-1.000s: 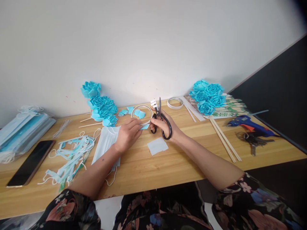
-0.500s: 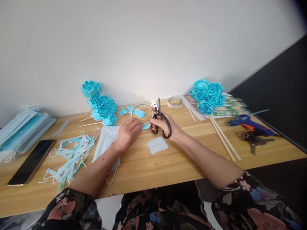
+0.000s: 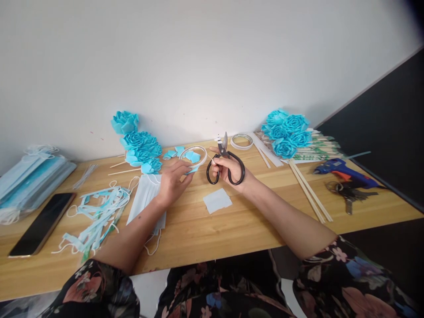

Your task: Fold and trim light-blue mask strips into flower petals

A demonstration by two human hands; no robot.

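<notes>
My left hand (image 3: 175, 181) is closed on a thin roll of white tape (image 3: 204, 154), held tilted above the table. A small blue piece (image 3: 194, 169) shows by its fingertips; whether the hand grips it too I cannot tell. My right hand (image 3: 230, 168) has its fingers through the handles of black-handled scissors (image 3: 224, 152), blades upward and slightly apart. Small white bits (image 3: 219, 139) sit by the blade tips. Between and below the hands a pale square piece (image 3: 217, 201) lies flat. Blue cut pieces (image 3: 191, 156) lie behind the tape roll.
Left: blue paper-like flowers (image 3: 141, 145), a face mask (image 3: 145, 194), cut strips (image 3: 102, 212), a phone (image 3: 41, 225) and a mask stack (image 3: 31, 176). Right: another tape roll (image 3: 241, 141), more flowers (image 3: 286, 130), sticks (image 3: 309, 190), a glue gun (image 3: 344, 171) and keys (image 3: 351, 193).
My right hand and the scissors have moved right, away from the tape roll. My left hand has shifted slightly left with the roll, and a gap now shows between the hands.
</notes>
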